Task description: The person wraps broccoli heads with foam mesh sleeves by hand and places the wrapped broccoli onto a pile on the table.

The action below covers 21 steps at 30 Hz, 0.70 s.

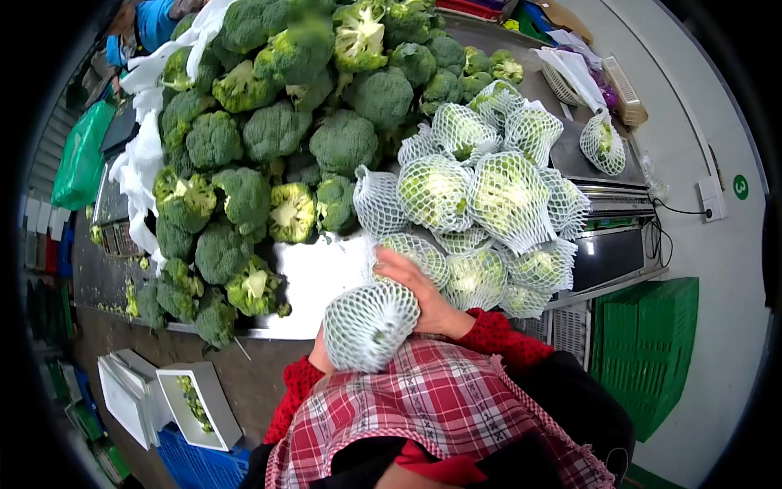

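Note:
A broccoli head in white foam netting (371, 328) is held close to the plaid apron, at the table's front edge. My left hand (320, 356) cups it from the lower left, its fingers mostly hidden behind the netting. On the other side my right hand (422, 295) presses against it, fingers curved along its upper right. Just beyond my right hand lies a pile of netted broccoli heads (509, 196). Bare broccoli heads (342, 143) are heaped at the far left and middle of the table. Between the heap and my hands a bright table surface (314, 273) shows.
Green plastic crates (643, 346) stand at the right by the wall. A white foam box (199, 405) with green scraps sits on the floor at lower left, beside a blue crate (199, 460). One netted head (603, 143) lies apart near a scale-like machine (607, 257).

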Each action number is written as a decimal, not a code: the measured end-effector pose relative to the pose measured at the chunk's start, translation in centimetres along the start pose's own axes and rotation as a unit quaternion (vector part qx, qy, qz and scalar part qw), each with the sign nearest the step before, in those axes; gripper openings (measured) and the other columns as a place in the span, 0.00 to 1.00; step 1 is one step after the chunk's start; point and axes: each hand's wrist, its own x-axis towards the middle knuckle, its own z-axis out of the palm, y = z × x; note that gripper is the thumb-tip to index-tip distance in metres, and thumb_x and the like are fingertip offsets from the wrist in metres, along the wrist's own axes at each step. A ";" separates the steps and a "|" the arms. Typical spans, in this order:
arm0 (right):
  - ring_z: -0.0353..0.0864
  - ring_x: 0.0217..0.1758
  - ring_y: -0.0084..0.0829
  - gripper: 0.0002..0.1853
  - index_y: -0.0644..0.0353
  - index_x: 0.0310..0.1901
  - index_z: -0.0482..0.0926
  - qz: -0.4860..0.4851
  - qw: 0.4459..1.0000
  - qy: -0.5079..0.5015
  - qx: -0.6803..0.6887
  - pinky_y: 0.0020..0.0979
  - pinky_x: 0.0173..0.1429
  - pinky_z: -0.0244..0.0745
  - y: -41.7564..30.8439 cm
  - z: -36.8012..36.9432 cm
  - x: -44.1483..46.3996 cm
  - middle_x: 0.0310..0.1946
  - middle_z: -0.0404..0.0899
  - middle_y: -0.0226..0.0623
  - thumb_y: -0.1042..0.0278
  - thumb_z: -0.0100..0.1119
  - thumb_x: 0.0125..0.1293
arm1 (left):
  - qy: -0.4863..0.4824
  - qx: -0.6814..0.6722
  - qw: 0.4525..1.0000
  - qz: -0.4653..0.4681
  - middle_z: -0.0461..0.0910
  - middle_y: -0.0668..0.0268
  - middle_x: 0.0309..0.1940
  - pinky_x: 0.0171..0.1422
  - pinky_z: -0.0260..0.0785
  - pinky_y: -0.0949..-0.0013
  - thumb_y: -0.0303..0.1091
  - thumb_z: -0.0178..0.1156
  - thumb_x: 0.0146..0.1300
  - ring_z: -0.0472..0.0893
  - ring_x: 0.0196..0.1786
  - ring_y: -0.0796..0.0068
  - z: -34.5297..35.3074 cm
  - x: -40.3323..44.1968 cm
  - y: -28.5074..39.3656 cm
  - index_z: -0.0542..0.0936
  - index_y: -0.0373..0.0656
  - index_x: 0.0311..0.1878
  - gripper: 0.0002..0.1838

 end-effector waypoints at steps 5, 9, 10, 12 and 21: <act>0.73 0.55 0.29 0.19 0.68 0.56 0.71 0.268 0.911 -0.050 0.309 0.29 0.61 0.67 2.4 2.1 -2.4 0.53 0.76 0.39 0.71 0.49 0.65 | 0.200 -0.018 0.970 0.134 0.68 0.58 0.62 0.65 0.64 0.63 0.51 0.45 0.71 0.72 0.60 0.69 -0.9 0.6 -0.4 0.63 0.34 0.65 0.31; 0.73 0.51 0.27 0.19 0.70 0.54 0.72 0.296 0.886 -0.025 0.355 0.26 0.57 0.66 3.2 2.9 -2.0 0.49 0.77 0.36 0.70 0.44 0.64 | 0.132 -0.008 0.954 0.269 0.72 0.54 0.59 0.63 0.67 0.62 0.69 0.40 0.64 0.75 0.58 0.62 5.8 -1.8 3.5 0.63 0.34 0.66 0.45; 0.73 0.52 0.27 0.19 0.70 0.54 0.72 0.288 0.898 -0.030 0.332 0.27 0.59 0.65 2.7 2.4 -1.7 0.50 0.76 0.36 0.70 0.44 0.63 | 0.122 0.019 0.948 0.292 0.68 0.53 0.62 0.65 0.64 0.61 0.60 0.44 0.66 0.73 0.61 0.61 6.2 -1.9 3.2 0.58 0.35 0.68 0.40; 0.73 0.55 0.29 0.20 0.69 0.54 0.72 0.264 0.831 0.049 0.487 0.30 0.62 0.65 0.6 1.4 -0.6 0.53 0.75 0.37 0.70 0.43 0.63 | 0.054 0.056 0.959 0.272 0.69 0.52 0.60 0.63 0.68 0.61 0.42 0.47 0.67 0.75 0.58 0.60 7.3 -1.0 4.6 0.59 0.34 0.67 0.30; 0.76 0.57 0.42 0.27 0.68 0.61 0.66 0.043 0.909 0.164 0.382 0.42 0.62 0.70 -3.2 -24.3 8.1 0.56 0.74 0.48 0.53 0.40 0.72 | -0.044 0.486 0.780 0.393 0.73 0.54 0.57 0.61 0.66 0.64 0.43 0.63 0.60 0.73 0.59 0.63 22.2 9.8 7.5 0.68 0.36 0.63 0.32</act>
